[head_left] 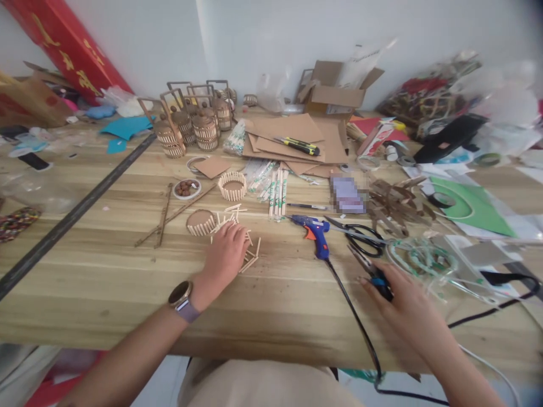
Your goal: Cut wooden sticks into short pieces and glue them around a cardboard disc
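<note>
My left hand (227, 249), with a watch (181, 294) on the wrist, rests over a scatter of short wooden sticks (251, 261). Its fingers bend down close together, and whatever lies under the tips is hidden. Just to its left stands a low round cup (201, 223) with a brown base and a partial wall of upright sticks. A second cup (232, 186), with sticks all the way round, is behind it. At the right, my right hand (394, 291) is closed around pliers (380, 281) with black and blue handles, jaws pointing away and left.
A blue glue gun (316, 233) lies between my hands, its black cord running off the front edge. Scissors (367, 240) are near the pliers. Behind are wrapped chopsticks (278, 192), a utility knife (297, 145) on cardboard, a bowl of brown beads (187, 189) and several small lidded stick baskets (206, 130).
</note>
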Tool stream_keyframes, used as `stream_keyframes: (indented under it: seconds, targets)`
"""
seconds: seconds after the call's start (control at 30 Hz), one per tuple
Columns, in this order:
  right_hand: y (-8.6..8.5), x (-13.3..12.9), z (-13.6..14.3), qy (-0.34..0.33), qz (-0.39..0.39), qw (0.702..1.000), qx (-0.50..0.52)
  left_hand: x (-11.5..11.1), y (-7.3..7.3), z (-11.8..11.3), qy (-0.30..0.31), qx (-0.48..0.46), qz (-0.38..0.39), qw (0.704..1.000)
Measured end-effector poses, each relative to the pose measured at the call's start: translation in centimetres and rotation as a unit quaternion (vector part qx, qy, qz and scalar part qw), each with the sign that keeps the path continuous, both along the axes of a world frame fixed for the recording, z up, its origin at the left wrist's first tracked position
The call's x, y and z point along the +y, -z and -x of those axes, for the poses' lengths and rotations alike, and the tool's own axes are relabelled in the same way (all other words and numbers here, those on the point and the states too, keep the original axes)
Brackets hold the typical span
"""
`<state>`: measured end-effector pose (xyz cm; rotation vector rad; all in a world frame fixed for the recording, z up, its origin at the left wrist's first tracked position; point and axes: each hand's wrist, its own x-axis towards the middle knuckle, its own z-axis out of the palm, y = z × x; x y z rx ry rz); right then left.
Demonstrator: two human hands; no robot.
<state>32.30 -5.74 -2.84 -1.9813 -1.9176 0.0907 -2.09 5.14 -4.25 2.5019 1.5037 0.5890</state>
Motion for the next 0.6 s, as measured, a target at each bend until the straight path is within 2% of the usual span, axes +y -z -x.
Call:
stream_keyframes:
  seconds: [0.1,0.17,0.27,0.43,0.6]
  targets:
    - [0.7,-0.7,-1.5,0.049,-0.001,0.998,-0.038,-1.0,0.6,-0.1,0.098,0.073,-0.022,0.992]
    - [1.2,-0.9,-2.3,0.082,0.010,0.994,-0.069,-1.4,0.9,0.2,0.133,0.117,-0.015,0.984]
    - [2.1,-0.7,-3.5,0.123,0.004,0.989,-0.086,-1.1,1.2,1.0,0.110,0.165,-0.020,0.980]
    - [3.1,-0.2,-4.7,0.189,-0.017,0.981,-0.033,0.1,1.8,2.2,0.066,0.199,-0.031,0.977]
    - [3.5,-0.2,-4.9,0.212,-0.035,0.977,-0.003,0.3,1.9,2.5,0.072,0.183,-0.040,0.980]
